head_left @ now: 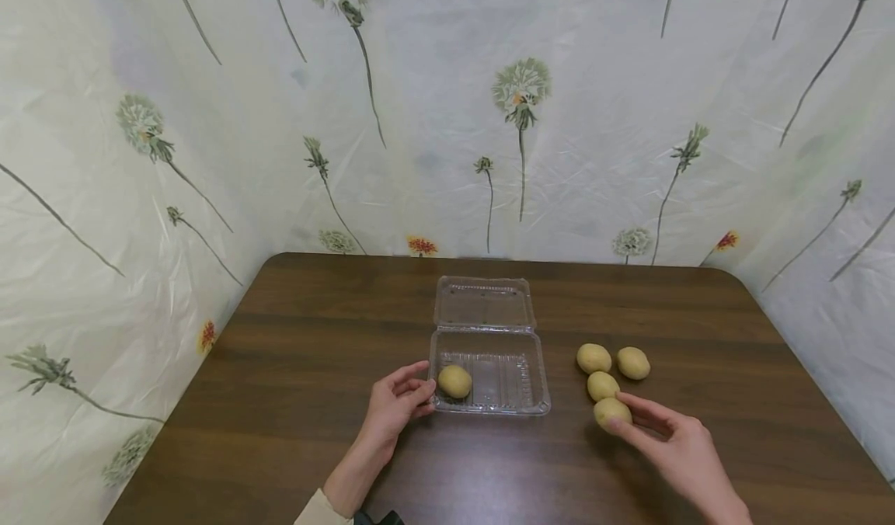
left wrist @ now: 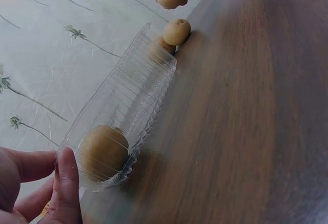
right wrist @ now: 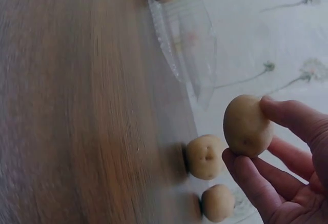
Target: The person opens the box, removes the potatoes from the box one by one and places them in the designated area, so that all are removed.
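A clear plastic clamshell container (head_left: 499,373) lies with its lid folded back on the table. One potato (head_left: 454,382) sits inside at its left end. My left hand (head_left: 397,405) pinches the container's left rim between thumb and fingers, as the left wrist view also shows. To the right, my right hand (head_left: 674,443) holds a potato (right wrist: 248,125) between thumb and fingertips, raised off the table. Beyond that potato, a loose potato (head_left: 603,386) lies on the wood, with two more, a left one (head_left: 593,358) and a right one (head_left: 632,363), behind it.
The brown wooden table (head_left: 315,354) has rounded far corners. A pale sheet (head_left: 433,121) printed with dandelions hangs behind it and along both sides. The open lid (head_left: 484,304) lies behind the container's base, toward the table's far edge.
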`<state>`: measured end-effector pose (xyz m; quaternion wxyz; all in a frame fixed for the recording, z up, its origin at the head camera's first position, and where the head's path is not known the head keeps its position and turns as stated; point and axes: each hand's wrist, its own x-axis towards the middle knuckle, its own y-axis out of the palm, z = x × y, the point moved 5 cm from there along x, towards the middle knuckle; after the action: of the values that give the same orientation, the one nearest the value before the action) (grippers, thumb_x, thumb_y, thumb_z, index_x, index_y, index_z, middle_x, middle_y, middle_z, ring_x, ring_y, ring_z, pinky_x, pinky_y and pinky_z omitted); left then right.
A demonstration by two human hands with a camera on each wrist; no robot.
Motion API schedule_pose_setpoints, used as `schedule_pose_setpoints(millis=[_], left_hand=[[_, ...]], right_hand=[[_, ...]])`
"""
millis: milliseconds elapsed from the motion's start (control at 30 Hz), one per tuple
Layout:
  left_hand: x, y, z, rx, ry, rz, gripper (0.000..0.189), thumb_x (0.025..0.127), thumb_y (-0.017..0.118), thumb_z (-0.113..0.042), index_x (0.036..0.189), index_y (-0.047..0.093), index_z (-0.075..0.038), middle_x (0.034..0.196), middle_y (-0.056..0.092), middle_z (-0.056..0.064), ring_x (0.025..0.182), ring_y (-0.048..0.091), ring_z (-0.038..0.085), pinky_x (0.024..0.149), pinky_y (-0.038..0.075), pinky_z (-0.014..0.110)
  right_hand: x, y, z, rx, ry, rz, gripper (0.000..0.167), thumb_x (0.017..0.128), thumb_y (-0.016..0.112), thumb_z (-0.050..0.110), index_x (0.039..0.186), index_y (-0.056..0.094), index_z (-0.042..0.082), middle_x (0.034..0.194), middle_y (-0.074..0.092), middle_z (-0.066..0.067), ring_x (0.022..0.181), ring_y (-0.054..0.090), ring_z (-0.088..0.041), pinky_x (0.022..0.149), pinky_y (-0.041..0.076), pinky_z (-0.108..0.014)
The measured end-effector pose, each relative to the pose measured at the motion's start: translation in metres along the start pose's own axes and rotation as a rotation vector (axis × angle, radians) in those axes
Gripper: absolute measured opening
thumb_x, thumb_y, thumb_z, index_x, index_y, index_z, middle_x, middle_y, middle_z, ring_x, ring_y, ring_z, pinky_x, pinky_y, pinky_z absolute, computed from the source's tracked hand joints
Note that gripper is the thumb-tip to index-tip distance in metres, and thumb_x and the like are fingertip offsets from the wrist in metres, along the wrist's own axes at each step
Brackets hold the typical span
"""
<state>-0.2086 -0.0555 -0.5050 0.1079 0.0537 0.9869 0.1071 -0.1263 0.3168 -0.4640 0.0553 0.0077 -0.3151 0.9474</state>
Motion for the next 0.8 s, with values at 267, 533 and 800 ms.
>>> schedule_pose_setpoints(millis=[267, 533, 800], left_hand=[[0.000, 0.000, 0.000, -0.002, 0.001, -0.001, 0.045, 0.090, 0.071, -0.006, 0.132, 0.056, 0.005, 0.083, 0.062, 0.004, 0.074, 0.062, 0.012, 0.070, 0.059, 0.027], [0.002, -0.002, 0.003, -0.006, -0.002, -0.001, 0.045, 0.089, 0.072, -0.006, 0.130, 0.057, 0.005, 0.083, 0.063, 0.004, 0.073, 0.062, 0.013, 0.070, 0.059, 0.028], [0.002, -0.003, 0.003, -0.002, -0.013, 0.001, 0.045, 0.089, 0.072, -0.006, 0.131, 0.057, 0.004, 0.084, 0.063, 0.005, 0.075, 0.062, 0.013, 0.071, 0.060, 0.029]], right_hand=[[0.001, -0.006, -0.005, 0.023, 0.008, -0.014, 0.048, 0.088, 0.074, 0.035, 0.129, 0.064, 0.012, 0.118, 0.067, -0.012, 0.097, 0.063, 0.000, 0.074, 0.053, -0.015], [0.005, -0.016, -0.009, -0.019, 0.040, -0.019, 0.052, 0.089, 0.072, 0.038, 0.132, 0.062, 0.011, 0.122, 0.065, -0.013, 0.095, 0.062, 0.004, 0.071, 0.053, -0.016], [0.011, -0.024, -0.014, -0.056, 0.051, -0.041, 0.052, 0.089, 0.071, 0.040, 0.132, 0.063, 0.011, 0.122, 0.065, -0.015, 0.093, 0.060, 0.008, 0.069, 0.051, -0.014]])
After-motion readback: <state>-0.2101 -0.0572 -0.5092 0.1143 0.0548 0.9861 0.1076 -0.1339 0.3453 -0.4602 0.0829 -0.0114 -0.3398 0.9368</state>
